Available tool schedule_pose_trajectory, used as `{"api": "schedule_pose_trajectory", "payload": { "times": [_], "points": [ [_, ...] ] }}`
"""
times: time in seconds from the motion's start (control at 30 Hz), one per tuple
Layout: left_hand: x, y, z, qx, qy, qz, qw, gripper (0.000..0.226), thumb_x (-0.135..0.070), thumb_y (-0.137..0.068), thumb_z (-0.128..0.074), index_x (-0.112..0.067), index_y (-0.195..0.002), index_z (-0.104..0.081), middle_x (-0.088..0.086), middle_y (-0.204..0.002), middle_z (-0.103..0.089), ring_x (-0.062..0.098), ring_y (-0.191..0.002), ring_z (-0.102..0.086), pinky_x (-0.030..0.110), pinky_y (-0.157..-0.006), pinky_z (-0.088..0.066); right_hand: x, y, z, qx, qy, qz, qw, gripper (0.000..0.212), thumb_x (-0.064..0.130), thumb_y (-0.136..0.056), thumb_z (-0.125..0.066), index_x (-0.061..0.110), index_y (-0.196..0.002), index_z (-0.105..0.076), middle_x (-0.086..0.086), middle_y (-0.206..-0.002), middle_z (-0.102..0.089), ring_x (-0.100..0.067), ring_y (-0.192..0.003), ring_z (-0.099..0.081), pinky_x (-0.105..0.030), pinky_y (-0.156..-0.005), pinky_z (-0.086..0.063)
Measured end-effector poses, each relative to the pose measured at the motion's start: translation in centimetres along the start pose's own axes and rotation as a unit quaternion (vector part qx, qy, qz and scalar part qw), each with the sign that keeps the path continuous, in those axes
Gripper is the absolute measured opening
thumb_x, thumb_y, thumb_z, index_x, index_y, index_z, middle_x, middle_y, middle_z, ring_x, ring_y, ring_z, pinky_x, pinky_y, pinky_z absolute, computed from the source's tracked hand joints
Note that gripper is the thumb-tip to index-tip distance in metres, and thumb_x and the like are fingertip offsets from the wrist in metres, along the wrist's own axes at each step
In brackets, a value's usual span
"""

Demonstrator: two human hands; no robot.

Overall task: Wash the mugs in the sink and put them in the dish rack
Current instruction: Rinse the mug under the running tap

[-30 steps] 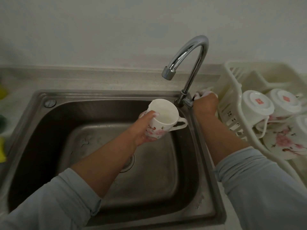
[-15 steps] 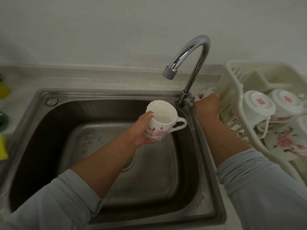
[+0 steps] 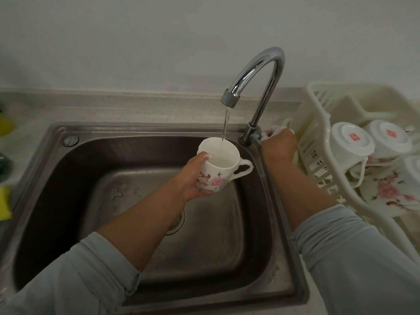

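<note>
1. A person's left hand grips a white ceramic mug with pink blossom print from the side. The thumb is at the rim and the fingers are wrapped under the body. The mug is held upright over the basin of a stainless-steel sink, toward the basin's 1 o'clock corner.
2. A thin stream of water falls from the spout of a curved chrome tap straight into the mug's open mouth. The mug's handle points to 3 o'clock.
3. The right hand sits at the tap's base, at 3 o'clock from the mug. Its fingers curl away out of sight, and I cannot tell whether they hold anything there.
4. A cream plastic dish rack stands just beside the sink at its 3 o'clock edge, on the speckled grey tabletop.
5. In the rack, an upturned white mug and a second upturned mug lie side by side, each with a red mark on its base. A floral plate lies at their 6 o'clock.
6. At the sink's 9 o'clock, a yellow sponge shows at the frame's edge.
7. Pale blue sleeves are pushed back, leaving both forearms bare.
</note>
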State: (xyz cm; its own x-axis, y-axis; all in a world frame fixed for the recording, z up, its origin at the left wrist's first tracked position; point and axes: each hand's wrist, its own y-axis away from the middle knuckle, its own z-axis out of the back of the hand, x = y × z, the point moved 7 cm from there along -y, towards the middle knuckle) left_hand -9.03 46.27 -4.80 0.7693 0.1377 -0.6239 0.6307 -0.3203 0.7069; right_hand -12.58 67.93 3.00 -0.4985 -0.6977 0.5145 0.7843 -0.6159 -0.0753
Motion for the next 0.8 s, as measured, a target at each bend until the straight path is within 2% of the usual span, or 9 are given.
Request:
{"api": "schedule_pose_trajectory", "payload": {
  "times": [0.13,0.27,0.5,0.57,0.67,0.73,0.8],
  "points": [
    [-0.1,0.0,0.0,0.002,0.01,-0.013,1.0,0.041,-0.033,-0.087,-0.052,-0.025,-0.126,-0.042,0.012,-0.112,-0.052,0.026,-0.092,-0.057,0.037,-0.061,-0.049,0.2,0.2,0.4,0.001,-0.006,0.007,1.0,0.02,0.019,-0.092,-0.054,0.01,-0.101,-0.07,-0.014,-0.101,-0.064,-0.027,-0.088,-0.064,-0.034,-0.081,-0.051],
    [-0.8,-0.2,0.0,-0.008,0.004,-0.055,0.998,0.049,-0.029,-0.088,-0.052,-0.028,-0.135,-0.037,0.007,-0.114,-0.052,0.024,-0.091,-0.058,0.033,-0.06,-0.051,0.2,0.5,-0.1,-0.002,0.003,0.015,1.0,0.018,0.02,-0.092,-0.054,0.012,-0.095,-0.07,-0.011,-0.097,-0.066,-0.021,-0.078,-0.061,-0.025,-0.064,-0.044],
    [-0.9,-0.3,0.3,-0.008,-0.002,-0.06,0.998,0.051,-0.029,-0.089,-0.053,-0.028,-0.137,-0.035,0.008,-0.117,-0.049,0.024,-0.093,-0.057,0.03,-0.053,-0.052,0.1,0.4,-0.3,-0.001,0.004,0.016,1.0,0.016,0.02,-0.093,-0.055,0.013,-0.096,-0.069,-0.008,-0.094,-0.068,-0.02,-0.078,-0.064,-0.027,-0.066,-0.05],
    [-0.8,-0.2,0.3,0.002,0.01,-0.058,0.998,0.051,-0.027,-0.089,-0.052,-0.027,-0.137,-0.035,0.01,-0.121,-0.048,0.025,-0.092,-0.057,0.027,-0.049,-0.052,0.2,0.8,-0.1,-0.018,0.002,0.024,1.0,0.015,0.02,-0.092,-0.055,0.012,-0.097,-0.067,-0.006,-0.093,-0.064,-0.021,-0.081,-0.063,-0.027,-0.066,-0.048],
    [-0.8,-0.5,0.8,-0.005,0.029,-0.075,0.997,0.054,-0.02,-0.089,-0.053,-0.027,-0.139,-0.032,0.011,-0.125,-0.043,0.026,-0.095,-0.055,0.024,-0.045,-0.051,0.3,1.9,0.2,-0.068,-0.034,0.051,0.996,0.014,0.021,-0.088,-0.058,0.009,-0.092,-0.063,-0.006,-0.09,-0.06,-0.018,-0.081,-0.056,-0.025,-0.064,-0.037],
    [-0.9,-0.8,1.4,-0.025,0.034,-0.1,0.994,0.059,-0.014,-0.088,-0.055,-0.029,-0.14,-0.03,0.012,-0.131,-0.039,0.031,-0.106,-0.053,0.024,-0.046,-0.051,0.4,2.7,-1.1,-0.035,-0.066,0.057,0.996,0.018,0.025,-0.09,-0.057,0.008,-0.089,-0.063,-0.005,-0.084,-0.059,-0.015,-0.076,-0.052,-0.022,-0.064,-0.034],
    [-1.2,-1.2,2.5,-0.068,-0.02,-0.147,0.987,0.066,-0.012,-0.085,-0.059,-0.032,-0.14,-0.029,0.01,-0.135,-0.039,0.031,-0.112,-0.051,0.028,-0.051,-0.05,0.7,3.6,-3.4,0.064,-0.097,0.054,0.992,0.024,0.027,-0.092,-0.054,0.007,-0.084,-0.064,-0.004,-0.077,-0.059,-0.015,-0.071,-0.052,-0.022,-0.061,-0.033]
  ]
}}
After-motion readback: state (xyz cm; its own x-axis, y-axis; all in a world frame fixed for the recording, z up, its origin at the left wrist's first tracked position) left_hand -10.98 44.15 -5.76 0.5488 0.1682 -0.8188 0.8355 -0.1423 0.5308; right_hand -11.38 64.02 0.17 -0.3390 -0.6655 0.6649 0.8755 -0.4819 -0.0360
